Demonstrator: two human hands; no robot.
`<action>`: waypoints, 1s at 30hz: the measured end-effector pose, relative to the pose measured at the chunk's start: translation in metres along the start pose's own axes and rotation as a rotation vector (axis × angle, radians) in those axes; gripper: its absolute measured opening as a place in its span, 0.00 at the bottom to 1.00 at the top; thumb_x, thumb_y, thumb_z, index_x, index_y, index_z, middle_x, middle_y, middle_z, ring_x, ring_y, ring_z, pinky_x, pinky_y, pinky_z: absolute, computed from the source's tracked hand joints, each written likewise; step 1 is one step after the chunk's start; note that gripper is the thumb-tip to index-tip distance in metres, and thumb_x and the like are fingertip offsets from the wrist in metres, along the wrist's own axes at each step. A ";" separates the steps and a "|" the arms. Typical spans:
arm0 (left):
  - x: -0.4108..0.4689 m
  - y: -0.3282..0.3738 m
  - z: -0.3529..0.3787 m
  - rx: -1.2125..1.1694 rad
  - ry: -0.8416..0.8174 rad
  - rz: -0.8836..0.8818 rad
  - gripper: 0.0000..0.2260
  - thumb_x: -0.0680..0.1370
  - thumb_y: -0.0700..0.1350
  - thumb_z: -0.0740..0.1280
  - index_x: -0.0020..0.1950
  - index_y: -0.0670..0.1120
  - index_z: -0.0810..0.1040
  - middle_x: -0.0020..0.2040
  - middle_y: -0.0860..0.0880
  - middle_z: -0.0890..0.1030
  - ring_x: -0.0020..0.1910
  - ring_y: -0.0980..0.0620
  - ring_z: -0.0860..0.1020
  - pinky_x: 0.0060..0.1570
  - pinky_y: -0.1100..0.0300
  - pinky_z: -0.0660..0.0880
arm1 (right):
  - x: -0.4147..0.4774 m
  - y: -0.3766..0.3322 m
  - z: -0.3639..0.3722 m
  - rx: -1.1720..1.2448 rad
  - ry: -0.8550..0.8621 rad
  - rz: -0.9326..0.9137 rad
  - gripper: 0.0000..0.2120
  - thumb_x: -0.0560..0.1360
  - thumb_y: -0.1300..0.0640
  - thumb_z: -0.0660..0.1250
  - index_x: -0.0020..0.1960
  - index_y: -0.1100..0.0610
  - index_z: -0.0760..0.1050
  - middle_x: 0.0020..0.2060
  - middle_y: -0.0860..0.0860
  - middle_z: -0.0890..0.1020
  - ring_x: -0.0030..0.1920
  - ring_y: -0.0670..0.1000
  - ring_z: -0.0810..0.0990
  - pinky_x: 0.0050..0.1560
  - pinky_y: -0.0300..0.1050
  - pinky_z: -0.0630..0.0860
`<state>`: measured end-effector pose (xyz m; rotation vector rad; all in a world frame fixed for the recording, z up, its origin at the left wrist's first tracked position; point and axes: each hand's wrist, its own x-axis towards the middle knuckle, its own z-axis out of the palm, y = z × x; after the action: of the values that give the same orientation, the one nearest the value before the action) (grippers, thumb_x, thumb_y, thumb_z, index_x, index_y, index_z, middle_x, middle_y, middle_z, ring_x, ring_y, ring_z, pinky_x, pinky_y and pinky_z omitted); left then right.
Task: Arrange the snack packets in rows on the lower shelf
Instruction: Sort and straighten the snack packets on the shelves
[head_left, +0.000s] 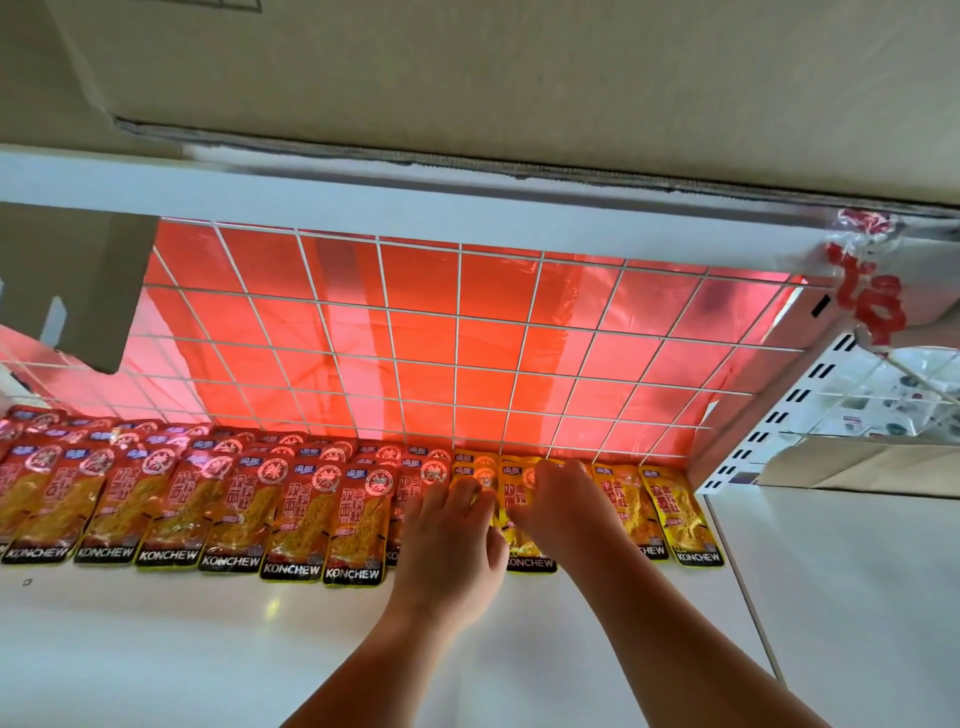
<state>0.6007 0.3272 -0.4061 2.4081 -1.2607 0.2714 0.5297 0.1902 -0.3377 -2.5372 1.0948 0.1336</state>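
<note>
Red KONCHEW snack packets (234, 512) lie in overlapping rows across the left and middle of the white lower shelf (208, 649). Yellow packets (675, 514) of the same brand lie at the right end, against the wire grid. My left hand (449, 545) rests with curled fingers on the packets where red meets yellow. My right hand (563, 506) sits just right of it, fingers curled over a yellow packet (519, 540) whose lower edge shows between my hands. My hands hide what the fingers grip.
A white wire grid (457, 338) with red film behind it backs the shelf. The upper shelf's white edge (363, 202) runs overhead, with cardboard boxes (467, 78) on it. A slotted white upright (769, 431) and an open carton (857, 467) stand at the right.
</note>
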 end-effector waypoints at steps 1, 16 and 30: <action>0.000 0.000 0.001 0.006 -0.005 -0.004 0.12 0.75 0.51 0.60 0.55 0.51 0.79 0.54 0.52 0.77 0.50 0.47 0.74 0.51 0.51 0.74 | -0.001 0.001 0.000 -0.002 0.004 -0.010 0.23 0.73 0.42 0.71 0.62 0.52 0.74 0.58 0.55 0.75 0.57 0.58 0.79 0.51 0.50 0.78; -0.001 0.002 0.000 0.033 0.033 0.000 0.13 0.75 0.52 0.63 0.55 0.49 0.80 0.53 0.50 0.78 0.50 0.47 0.75 0.50 0.52 0.76 | -0.007 0.008 0.013 -0.129 0.013 -0.199 0.31 0.73 0.40 0.73 0.70 0.52 0.68 0.65 0.56 0.68 0.60 0.62 0.79 0.54 0.54 0.80; -0.005 -0.001 -0.005 0.013 0.002 -0.018 0.18 0.72 0.51 0.68 0.62 0.52 0.80 0.60 0.50 0.78 0.58 0.43 0.75 0.56 0.46 0.71 | -0.014 0.010 0.002 -0.078 0.080 -0.216 0.29 0.74 0.41 0.72 0.71 0.50 0.70 0.64 0.54 0.71 0.62 0.60 0.78 0.56 0.53 0.80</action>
<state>0.5984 0.3338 -0.4032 2.4283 -1.2395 0.2777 0.5128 0.1946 -0.3396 -2.7316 0.8511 0.0175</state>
